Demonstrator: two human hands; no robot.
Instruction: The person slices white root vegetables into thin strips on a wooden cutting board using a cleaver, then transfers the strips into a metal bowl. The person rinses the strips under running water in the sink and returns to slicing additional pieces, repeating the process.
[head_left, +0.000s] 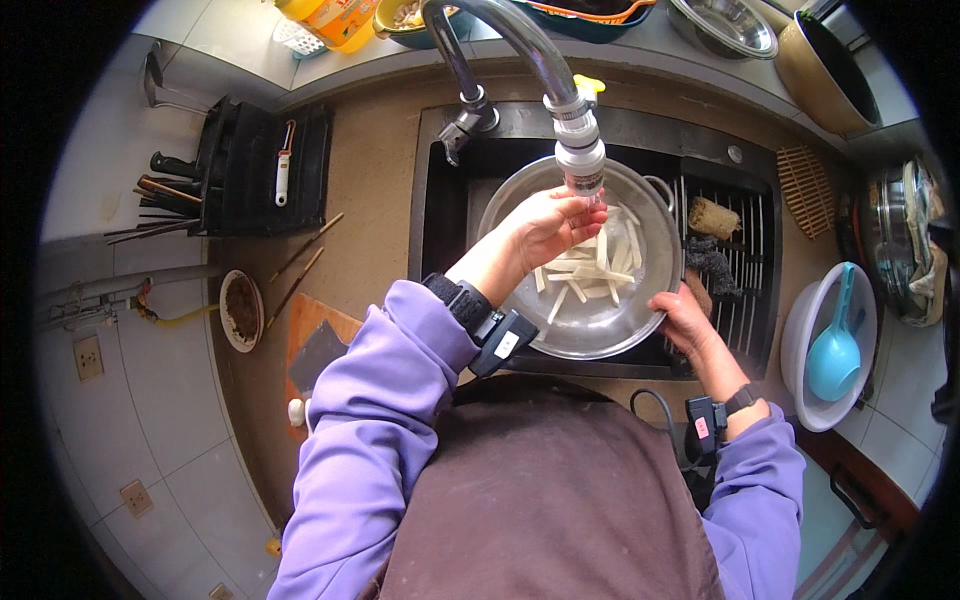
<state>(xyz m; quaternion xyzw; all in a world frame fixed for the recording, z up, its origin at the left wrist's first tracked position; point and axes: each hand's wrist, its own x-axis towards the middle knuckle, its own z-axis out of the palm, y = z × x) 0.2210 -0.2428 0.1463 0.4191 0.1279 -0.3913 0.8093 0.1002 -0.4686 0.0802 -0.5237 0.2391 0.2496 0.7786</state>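
Note:
My left hand (559, 229) is at the mouth of the white faucet nozzle (580, 154), palm turned partly up and fingers bent. The nozzle hides part of its fingertips, and I cannot tell whether they touch it. Below, a round stainless steel basin (517, 315) sits over the black sink (448, 217). Pale, peeled vegetable sticks (589, 274) lie loose in the basin's bottom, in what looks like shallow clear water. My right hand (684, 319) grips the basin's near right rim, thumb on top and fingers beneath the edge.
Right of the basin, a metal rack (739, 315) carries a loofah piece (712, 217) and a dark scouring pad (712, 264). A white tub (796, 352) with a blue ladle (835, 360) stands farther right. At left are a cleaver (319, 356), chopsticks (296, 285) and a black knife holder (255, 180).

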